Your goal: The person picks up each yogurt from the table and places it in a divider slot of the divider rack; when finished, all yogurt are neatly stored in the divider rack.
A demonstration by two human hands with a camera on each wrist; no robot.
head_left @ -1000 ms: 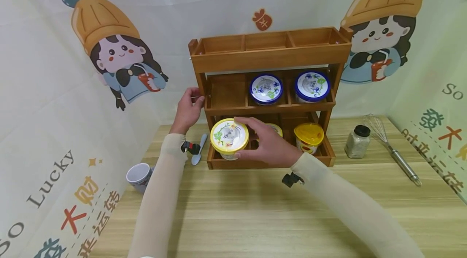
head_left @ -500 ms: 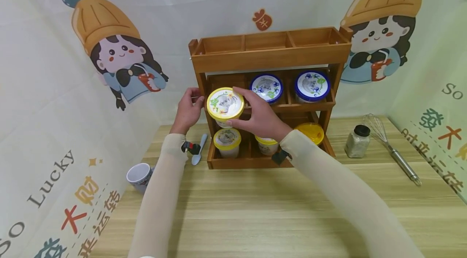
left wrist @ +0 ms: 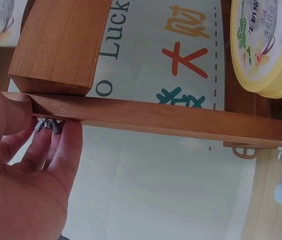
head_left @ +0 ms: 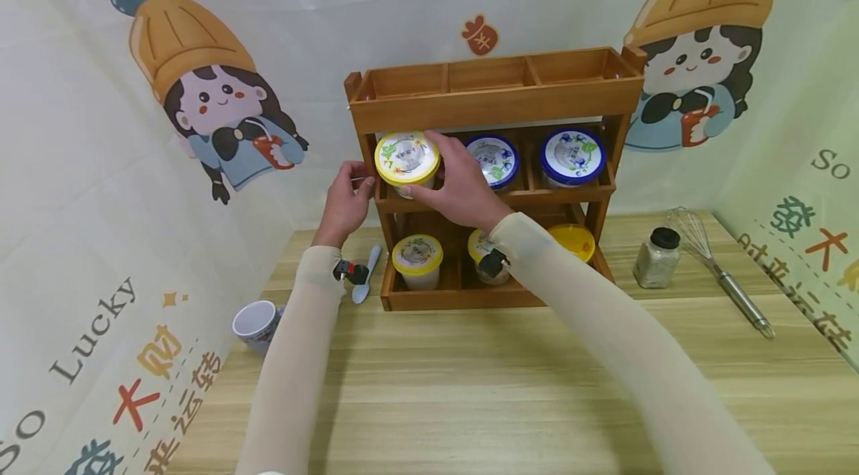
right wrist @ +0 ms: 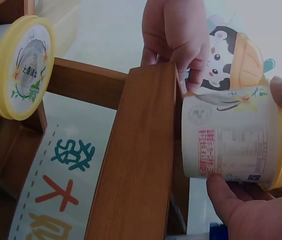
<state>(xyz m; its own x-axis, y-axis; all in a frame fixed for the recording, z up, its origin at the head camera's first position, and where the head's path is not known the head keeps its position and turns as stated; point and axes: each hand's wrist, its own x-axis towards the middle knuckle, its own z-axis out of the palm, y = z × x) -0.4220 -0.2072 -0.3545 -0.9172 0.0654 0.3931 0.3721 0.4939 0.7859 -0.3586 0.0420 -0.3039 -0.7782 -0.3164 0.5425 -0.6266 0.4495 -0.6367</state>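
My right hand (head_left: 463,180) grips a white paper tub with a yellow lid (head_left: 407,158) by its sides. The tub is at the left compartment of the middle tier of a wooden rack (head_left: 493,113). In the right wrist view, the tub (right wrist: 230,137) is just beyond the front rail; whether its base touches the tier is hidden. My left hand (head_left: 347,199) holds the rack's left upright. In the left wrist view, thumb and fingers lie on either side of that upright (left wrist: 160,119), near a wing nut (left wrist: 47,124). Two blue-lidded tubs fill the middle tier's other compartments.
The bottom tier bears two yellow-lidded tubs, one at left (head_left: 417,259), and a yellow container (head_left: 572,240). A light-blue spoon (head_left: 367,275) and mug (head_left: 256,322) are left of the rack. At right are a black-capped jar (head_left: 658,259) and whisk (head_left: 725,281).
My right hand has raised the yellow-lidded tub from in front of the bottom tier to the middle tier's left compartment. The left hand has stayed on the upright.
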